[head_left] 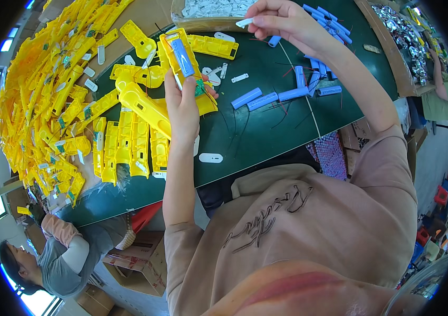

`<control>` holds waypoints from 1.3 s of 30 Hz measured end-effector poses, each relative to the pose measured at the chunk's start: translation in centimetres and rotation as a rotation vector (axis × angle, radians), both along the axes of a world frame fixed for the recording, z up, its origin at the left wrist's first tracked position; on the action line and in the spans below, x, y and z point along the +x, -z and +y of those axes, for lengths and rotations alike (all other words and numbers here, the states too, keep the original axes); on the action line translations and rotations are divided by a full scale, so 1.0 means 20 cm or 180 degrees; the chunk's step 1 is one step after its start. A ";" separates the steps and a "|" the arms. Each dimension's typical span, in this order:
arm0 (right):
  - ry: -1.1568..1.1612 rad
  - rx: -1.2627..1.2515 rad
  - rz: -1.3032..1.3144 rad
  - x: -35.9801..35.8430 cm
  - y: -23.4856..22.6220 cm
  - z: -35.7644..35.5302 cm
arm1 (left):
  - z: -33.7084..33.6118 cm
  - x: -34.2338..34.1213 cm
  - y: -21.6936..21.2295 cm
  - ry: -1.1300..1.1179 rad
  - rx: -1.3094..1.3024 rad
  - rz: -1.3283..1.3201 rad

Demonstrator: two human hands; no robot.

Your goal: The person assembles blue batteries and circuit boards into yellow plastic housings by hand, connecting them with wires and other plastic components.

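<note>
My left hand (184, 108) is closed around a yellow plastic housing (168, 57), tilted up above the green table. A blue cylindrical battery (182, 57) lies in the housing's hollow, and a small green circuit board (199, 87) shows beside my fingers. Up and to the right, my right hand (287, 23) pinches a small white plastic piece (244, 22) between thumb and fingertips, apart from the housing. Under the left hand lie more yellow housings (145, 108). Loose blue batteries with thin wires (263, 100) rest on the table between and below my hands.
A large heap of yellow housings (50, 100) fills the left side. At the back stands a box of white pieces (216, 9); a carton of shiny metal parts (403, 45) is at the right. A white plate (210, 158) lies near the table's front edge. Co-workers (58, 263) are on both sides.
</note>
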State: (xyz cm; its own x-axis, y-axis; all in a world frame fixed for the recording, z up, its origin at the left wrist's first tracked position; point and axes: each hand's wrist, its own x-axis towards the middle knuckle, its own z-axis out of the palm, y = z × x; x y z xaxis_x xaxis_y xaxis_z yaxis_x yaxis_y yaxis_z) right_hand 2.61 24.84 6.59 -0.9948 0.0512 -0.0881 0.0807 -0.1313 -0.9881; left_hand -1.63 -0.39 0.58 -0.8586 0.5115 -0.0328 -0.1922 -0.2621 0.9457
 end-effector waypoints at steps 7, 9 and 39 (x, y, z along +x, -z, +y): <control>-0.0475 0.0623 0.0352 0.09 0.08 -0.10 | 0.02 0.01 -0.01 -0.0040 -0.0145 0.0061; -0.0538 0.0501 0.0212 0.08 0.12 -0.10 | 0.01 0.01 -0.01 0.0012 -0.0007 0.0001; 0.0142 0.0839 0.2364 -0.05 0.02 -0.26 | 0.01 0.07 0.05 -0.0327 -0.0399 0.2022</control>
State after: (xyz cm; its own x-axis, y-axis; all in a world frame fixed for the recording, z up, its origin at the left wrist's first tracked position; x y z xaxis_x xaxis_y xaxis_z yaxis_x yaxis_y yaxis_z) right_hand 1.53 19.64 6.18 -0.7850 0.0191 0.6192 -0.6124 0.1270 -0.7803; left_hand -0.19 -0.23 -0.52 -0.7749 0.4510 0.4429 0.4341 -0.1297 0.8915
